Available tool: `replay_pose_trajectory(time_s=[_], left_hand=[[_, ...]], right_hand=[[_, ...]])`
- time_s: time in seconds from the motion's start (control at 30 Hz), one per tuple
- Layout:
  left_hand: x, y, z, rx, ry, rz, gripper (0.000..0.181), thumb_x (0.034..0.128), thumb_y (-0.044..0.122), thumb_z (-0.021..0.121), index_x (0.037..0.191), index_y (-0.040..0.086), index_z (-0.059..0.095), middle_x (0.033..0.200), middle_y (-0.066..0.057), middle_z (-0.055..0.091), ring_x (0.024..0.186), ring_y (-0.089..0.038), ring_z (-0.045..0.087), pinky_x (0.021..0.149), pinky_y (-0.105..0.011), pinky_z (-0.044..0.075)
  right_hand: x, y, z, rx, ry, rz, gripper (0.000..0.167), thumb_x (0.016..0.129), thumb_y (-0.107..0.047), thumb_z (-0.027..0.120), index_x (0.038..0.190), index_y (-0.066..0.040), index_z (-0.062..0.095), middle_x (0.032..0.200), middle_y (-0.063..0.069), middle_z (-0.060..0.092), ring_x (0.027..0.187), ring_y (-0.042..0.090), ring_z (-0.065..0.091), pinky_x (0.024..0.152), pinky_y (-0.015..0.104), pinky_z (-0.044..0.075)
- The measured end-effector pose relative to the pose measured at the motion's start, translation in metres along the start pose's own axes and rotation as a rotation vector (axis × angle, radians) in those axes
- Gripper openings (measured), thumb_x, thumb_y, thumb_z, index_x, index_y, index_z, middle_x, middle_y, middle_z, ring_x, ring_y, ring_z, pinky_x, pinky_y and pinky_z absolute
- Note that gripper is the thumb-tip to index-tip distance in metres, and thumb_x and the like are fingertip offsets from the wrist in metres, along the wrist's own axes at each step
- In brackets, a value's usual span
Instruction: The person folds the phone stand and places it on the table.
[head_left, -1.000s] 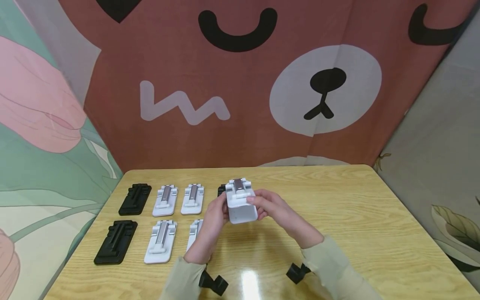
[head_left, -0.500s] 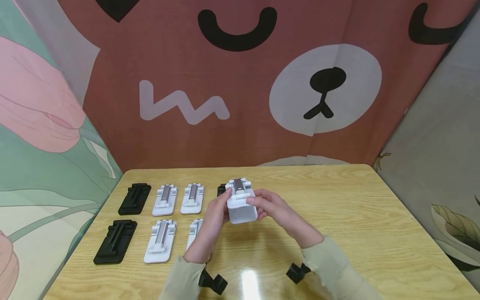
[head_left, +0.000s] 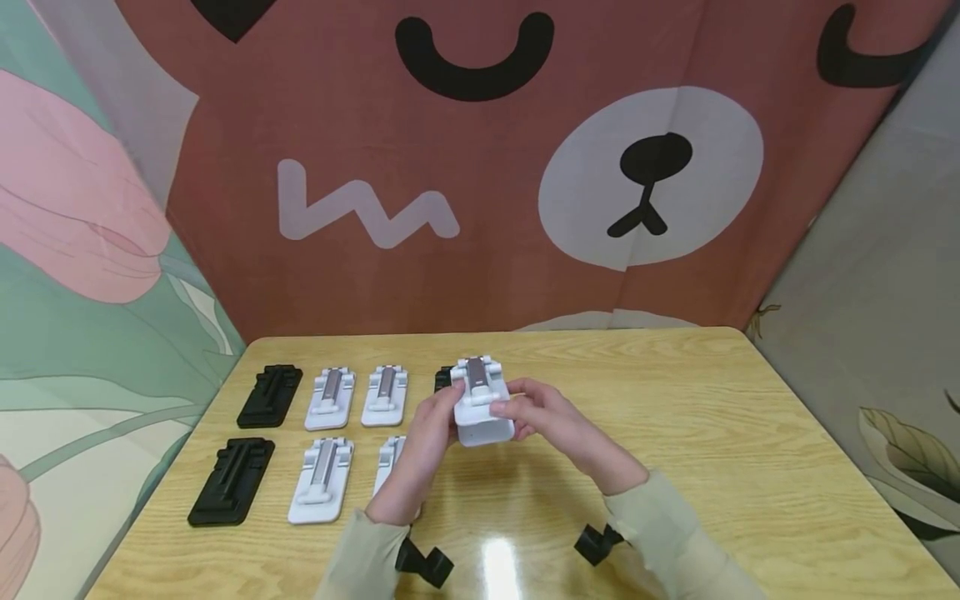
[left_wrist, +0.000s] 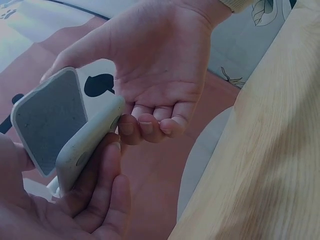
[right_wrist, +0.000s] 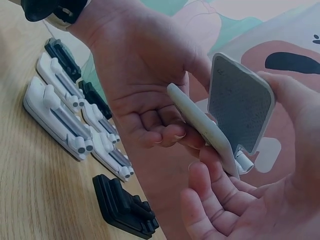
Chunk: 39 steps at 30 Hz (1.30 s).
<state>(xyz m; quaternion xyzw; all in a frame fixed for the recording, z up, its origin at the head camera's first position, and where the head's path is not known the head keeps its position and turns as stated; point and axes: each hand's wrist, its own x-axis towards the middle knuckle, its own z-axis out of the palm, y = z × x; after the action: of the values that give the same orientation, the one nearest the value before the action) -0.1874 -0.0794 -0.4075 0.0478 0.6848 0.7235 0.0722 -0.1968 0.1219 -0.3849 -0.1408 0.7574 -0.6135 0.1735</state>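
Note:
A white folding phone stand (head_left: 474, 410) is held above the table between both hands. The left hand (head_left: 423, 442) grips its left side, with the thumb along the edge. From the right, the right hand (head_left: 553, 423) pinches the lower part of the top plate with thumb and fingers. In the left wrist view the stand's grey-padded plate (left_wrist: 50, 117) stands at an angle to its white base (left_wrist: 90, 142), so it is partly folded. The right wrist view shows the left hand's curled fingers (right_wrist: 162, 135) near the base.
Left of the hands, folded phone stands lie in two rows on the wooden table (head_left: 675, 433): black ones (head_left: 232, 482) at the far left, white ones (head_left: 321, 482) beside them. Another black stand (head_left: 443, 379) is partly hidden behind the left hand. A bear-print cloth (head_left: 487, 283) hangs behind.
The held stand's top plate has tilted down toward its base, narrowing the gap between them. The left thumb has shifted up onto the plate's edge. Both arms stay nearly in place.

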Motion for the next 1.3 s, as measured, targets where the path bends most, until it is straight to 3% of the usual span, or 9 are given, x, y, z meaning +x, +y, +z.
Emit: replay_pose_trajectory(time_s=[0.2,0.43,0.77,1.03,1.3], left_hand=[[-0.001,0.000,0.000,0.009,-0.011,0.002,0.057,0.1102,0.038,0.039,0.139,-0.010,0.051,0.116,-0.015,0.068,0.100,-0.022,0.067,0.089,-0.035,0.054],[-0.002,-0.002,0.000,0.011,-0.013,0.014,0.053,0.1106,0.031,0.039,0.139,-0.013,0.049,0.111,-0.016,0.069,0.094,-0.019,0.067,0.084,-0.033,0.055],[-0.002,-0.004,0.000,0.023,-0.020,0.019,0.049,0.1106,0.026,0.040,0.140,-0.012,0.048,0.113,-0.016,0.069,0.095,-0.019,0.066,0.083,-0.033,0.055],[-0.002,-0.007,-0.001,0.024,-0.032,0.041,0.048,0.1107,0.022,0.040,0.141,-0.015,0.046,0.115,-0.020,0.069,0.097,-0.021,0.067,0.083,-0.032,0.056],[-0.003,-0.007,-0.001,0.065,-0.032,0.055,0.046,0.1106,0.020,0.041,0.140,-0.014,0.048,0.115,-0.018,0.069,0.099,-0.020,0.066,0.085,-0.033,0.055]], right_hand=[[0.002,0.006,0.001,-0.015,0.018,0.009,0.062,0.095,-0.038,0.070,0.136,0.004,0.050,0.104,0.010,0.071,0.085,0.024,0.063,0.081,0.043,0.052],[0.002,0.010,0.000,-0.008,0.007,0.000,0.061,0.093,-0.034,0.074,0.137,0.003,0.050,0.097,0.010,0.070,0.085,0.022,0.063,0.080,0.040,0.053],[0.002,0.014,0.001,-0.010,-0.004,-0.024,0.055,0.093,-0.025,0.077,0.134,0.003,0.052,0.088,0.010,0.066,0.082,0.022,0.063,0.081,0.044,0.054],[0.003,0.019,0.001,-0.006,-0.007,-0.035,0.054,0.092,-0.020,0.079,0.132,0.004,0.051,0.085,0.009,0.065,0.079,0.021,0.060,0.073,0.031,0.053],[0.005,0.023,0.001,-0.001,-0.016,-0.054,0.053,0.089,-0.014,0.081,0.129,0.004,0.052,0.086,0.010,0.066,0.079,0.020,0.061,0.073,0.032,0.054]])
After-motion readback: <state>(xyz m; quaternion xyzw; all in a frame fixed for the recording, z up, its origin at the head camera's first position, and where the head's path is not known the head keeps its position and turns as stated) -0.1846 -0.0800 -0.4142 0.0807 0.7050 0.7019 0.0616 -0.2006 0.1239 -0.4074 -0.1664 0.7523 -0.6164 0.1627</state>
